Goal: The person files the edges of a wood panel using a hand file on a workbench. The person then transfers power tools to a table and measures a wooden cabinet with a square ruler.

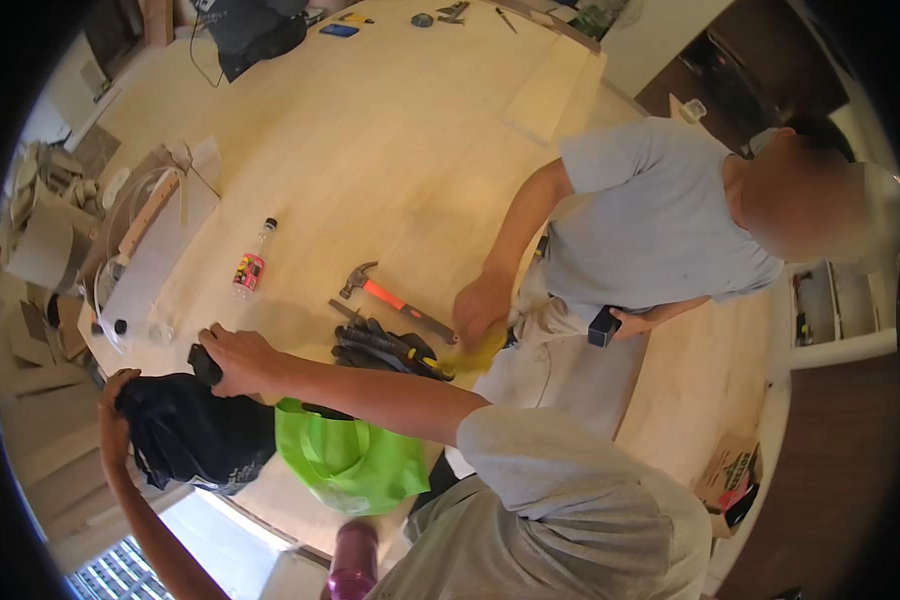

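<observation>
My left hand (117, 405) grips the left edge of a black fabric bag (195, 435) at the table's front left. My right hand (232, 362) is closed round a small black object (203, 364) at the bag's upper edge. Just right of the bag is a green tote bag (350, 460), under my right forearm. Beyond my hands lie a bottle with a red label (249, 272), an orange-handled hammer (385, 295) and dark gloves (360, 345).
A person in a grey shirt (650, 220) stands at the right, holding a black box (602, 326). A pink tumbler (355, 560) is below the tote. Cut boards (160, 220) lie left; tools (450, 15) and a dark bag (250, 30) sit at the back.
</observation>
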{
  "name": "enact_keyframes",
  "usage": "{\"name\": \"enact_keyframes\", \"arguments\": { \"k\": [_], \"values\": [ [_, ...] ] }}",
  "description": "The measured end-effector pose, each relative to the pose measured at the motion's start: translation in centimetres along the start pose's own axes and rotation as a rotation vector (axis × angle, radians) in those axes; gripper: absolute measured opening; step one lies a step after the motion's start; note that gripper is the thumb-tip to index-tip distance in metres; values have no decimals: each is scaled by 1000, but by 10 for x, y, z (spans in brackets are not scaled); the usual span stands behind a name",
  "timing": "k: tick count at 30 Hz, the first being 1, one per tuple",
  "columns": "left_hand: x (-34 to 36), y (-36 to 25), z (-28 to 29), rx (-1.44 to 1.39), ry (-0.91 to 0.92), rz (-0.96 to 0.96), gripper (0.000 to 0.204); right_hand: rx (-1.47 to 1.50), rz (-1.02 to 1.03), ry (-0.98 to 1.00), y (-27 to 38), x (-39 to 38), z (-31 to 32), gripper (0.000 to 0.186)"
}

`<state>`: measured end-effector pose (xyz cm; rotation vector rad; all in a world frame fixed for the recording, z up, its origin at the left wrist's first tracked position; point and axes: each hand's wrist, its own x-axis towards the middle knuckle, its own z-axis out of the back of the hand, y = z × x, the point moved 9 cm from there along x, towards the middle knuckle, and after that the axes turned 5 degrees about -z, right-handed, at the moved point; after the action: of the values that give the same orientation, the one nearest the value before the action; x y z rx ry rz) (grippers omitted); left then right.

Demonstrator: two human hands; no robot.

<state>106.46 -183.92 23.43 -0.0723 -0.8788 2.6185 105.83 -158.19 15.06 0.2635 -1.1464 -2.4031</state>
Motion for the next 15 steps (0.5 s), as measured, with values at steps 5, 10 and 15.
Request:
{"name": "enact_keyframes", "arguments": {
  "k": [5,10,15],
  "values": [
    [-4,19,2,62,-39,90,87,81,-21,38,-12,-15,2,100],
    [-24,27,12,84,37,209,103,131,-41,-17,-4,-42,27,97],
    [-45,11,26,202,-3,104,109,140,53,-161,-17,-110,70,90]
  ]
}}
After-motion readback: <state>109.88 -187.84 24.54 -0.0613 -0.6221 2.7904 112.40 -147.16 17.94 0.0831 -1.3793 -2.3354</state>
